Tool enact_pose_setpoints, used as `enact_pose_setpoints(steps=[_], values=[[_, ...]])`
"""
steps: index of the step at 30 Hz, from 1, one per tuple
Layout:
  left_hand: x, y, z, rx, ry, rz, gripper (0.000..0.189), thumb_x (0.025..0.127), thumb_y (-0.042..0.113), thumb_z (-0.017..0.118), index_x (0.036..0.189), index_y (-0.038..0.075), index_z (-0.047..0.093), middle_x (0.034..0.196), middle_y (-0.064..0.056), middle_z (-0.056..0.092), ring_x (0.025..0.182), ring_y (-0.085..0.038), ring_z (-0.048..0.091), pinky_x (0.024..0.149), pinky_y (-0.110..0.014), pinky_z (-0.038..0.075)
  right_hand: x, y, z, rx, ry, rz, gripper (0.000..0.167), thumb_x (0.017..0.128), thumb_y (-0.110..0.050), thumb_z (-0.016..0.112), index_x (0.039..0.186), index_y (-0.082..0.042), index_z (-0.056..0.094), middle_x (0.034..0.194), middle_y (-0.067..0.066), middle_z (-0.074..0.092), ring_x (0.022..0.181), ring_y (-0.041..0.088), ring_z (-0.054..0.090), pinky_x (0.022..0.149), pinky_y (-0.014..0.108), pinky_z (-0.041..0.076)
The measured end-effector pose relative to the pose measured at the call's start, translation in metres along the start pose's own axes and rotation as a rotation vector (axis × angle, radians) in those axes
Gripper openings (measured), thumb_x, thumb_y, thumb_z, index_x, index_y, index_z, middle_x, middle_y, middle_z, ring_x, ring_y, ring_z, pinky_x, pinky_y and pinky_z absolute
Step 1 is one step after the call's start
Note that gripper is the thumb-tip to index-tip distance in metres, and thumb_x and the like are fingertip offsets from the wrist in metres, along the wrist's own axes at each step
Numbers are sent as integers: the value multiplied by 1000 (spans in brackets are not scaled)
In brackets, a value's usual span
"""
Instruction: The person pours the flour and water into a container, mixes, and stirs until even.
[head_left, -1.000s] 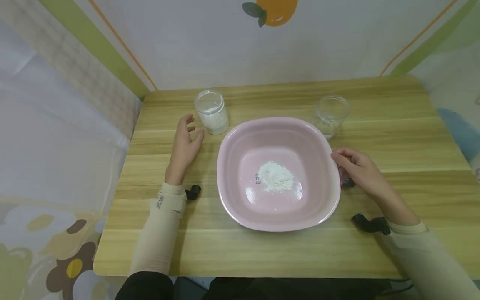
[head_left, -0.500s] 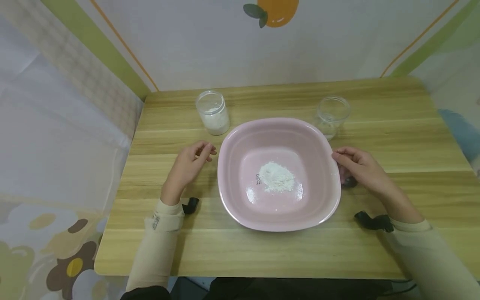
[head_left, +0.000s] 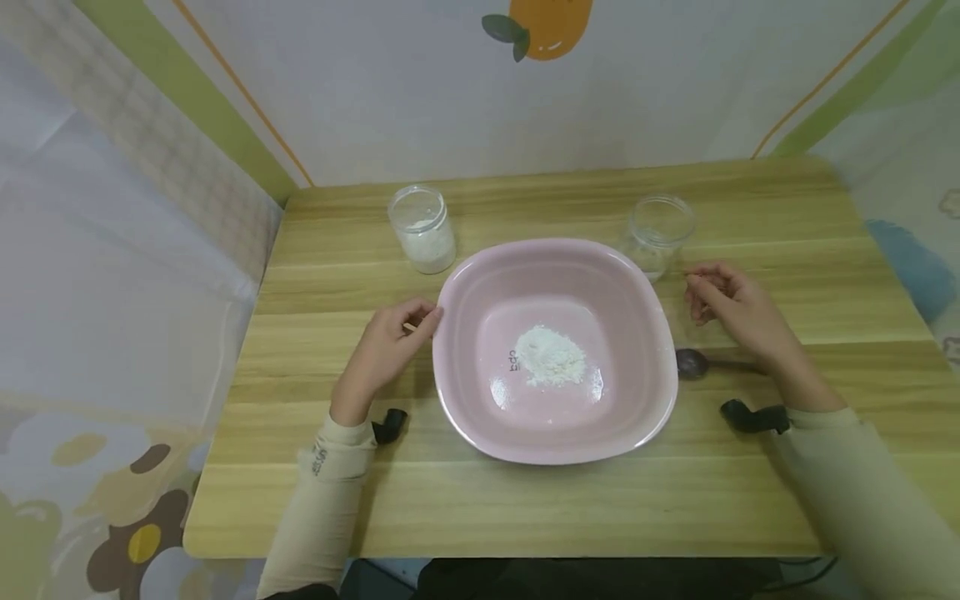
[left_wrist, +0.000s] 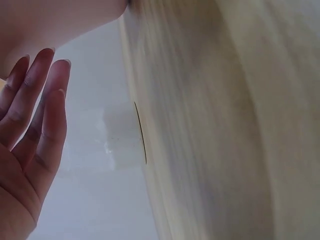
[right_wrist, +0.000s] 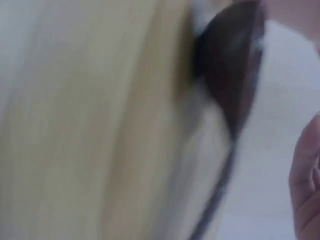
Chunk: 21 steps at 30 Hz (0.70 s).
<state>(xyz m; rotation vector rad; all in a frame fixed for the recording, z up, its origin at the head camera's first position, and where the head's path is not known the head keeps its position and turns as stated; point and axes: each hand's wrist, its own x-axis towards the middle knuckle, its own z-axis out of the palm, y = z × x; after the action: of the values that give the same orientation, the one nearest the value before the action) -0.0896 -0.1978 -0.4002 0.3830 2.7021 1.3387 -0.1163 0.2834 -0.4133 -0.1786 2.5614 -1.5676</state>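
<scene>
A pink plastic basin point(head_left: 555, 433) stands mid-table with a mound of white powder point(head_left: 551, 356) on its bottom. My left hand point(head_left: 390, 346) is at the basin's left rim, thumb tip right at the edge; in the left wrist view its fingers point(left_wrist: 37, 80) are fairly straight, close to the pink wall. To the right, my right hand point(head_left: 738, 308) is off the rim with loosely bent fingers, holding nothing. It hovers between the clear jar point(head_left: 662, 229) and a dark brown spoon point(head_left: 692, 364). The spoon looms large and blurred in the right wrist view.
Behind the basin's left corner stands a clear jar of white powder point(head_left: 426, 237), without a lid. The wooden table point(head_left: 300, 500) meets a printed cloth backdrop point(head_left: 600, 108) at its back. Dark wrist-camera mounts point(head_left: 750, 417) jut inward from both sleeves.
My left hand has come from beside the powder jar down to the basin's left rim. My right hand has left the right rim, moving up and right, uncovering the spoon.
</scene>
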Motion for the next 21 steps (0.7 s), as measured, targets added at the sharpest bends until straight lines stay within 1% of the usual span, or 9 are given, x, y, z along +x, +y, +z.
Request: enact_pose_setpoints(steps=[1,3,5,8,10,12,15,18,21], values=[[0,0,0,4,2,0,30,108,32,57,111,7,74,99,-9,75,94,-21,70,85,-40,64,3,2,-1,-34,11,-19,37,110,-24,52,132,5,54,93,-3,67,74,9,65,64,22,61],[-1,0,1,7,3,2,30,108,31,57,111,7,74,99,-10,75,95,-22,70,86,-41,64,8,6,-4,-84,30,-40,40,110,-24,53,137,5,52,101,-6,64,80,7,65,68,18,60],[0,1,1,4,4,4,29,107,30,58,112,6,74,99,-10,76,95,-22,70,86,-41,64,12,8,-6,-108,45,-53,43,109,-25,54,141,5,50,112,-5,62,88,3,64,73,12,57],[0,2,1,-5,3,5,29,107,29,58,112,5,74,99,-11,76,95,-22,70,86,-40,64,16,8,-7,-135,49,-47,50,108,-28,56,147,2,45,130,6,57,101,-4,58,82,4,49],[1,2,1,-12,1,5,28,107,28,58,112,5,74,99,-11,76,95,-22,70,86,-40,64,19,9,-8,-132,39,-45,54,108,-27,57,151,2,41,141,17,52,109,-4,54,86,1,45],[1,2,1,-16,-1,2,28,107,27,58,112,5,74,100,-11,76,95,-22,70,86,-39,63,22,9,-8,-126,25,-35,60,107,-26,59,154,1,36,150,22,45,117,3,53,88,-2,43],[0,2,1,-24,-1,-4,28,107,28,59,112,5,74,100,-11,76,95,-21,70,87,-39,62,26,9,-8,-104,-1,-12,70,106,-26,62,160,-1,26,160,24,35,133,26,53,86,-3,45],[-1,3,0,-54,-2,-21,28,107,29,60,113,6,75,101,-10,77,93,-20,70,87,-37,61,31,7,-7,-81,-26,4,78,104,-25,64,163,-3,18,166,24,26,141,49,44,84,-3,45],[-2,4,0,-110,1,-62,30,105,30,63,114,5,77,102,-12,79,86,-17,72,84,-36,63,37,7,-5,-51,-47,19,84,103,-22,67,164,-4,13,169,24,19,145,54,39,86,-2,46]])
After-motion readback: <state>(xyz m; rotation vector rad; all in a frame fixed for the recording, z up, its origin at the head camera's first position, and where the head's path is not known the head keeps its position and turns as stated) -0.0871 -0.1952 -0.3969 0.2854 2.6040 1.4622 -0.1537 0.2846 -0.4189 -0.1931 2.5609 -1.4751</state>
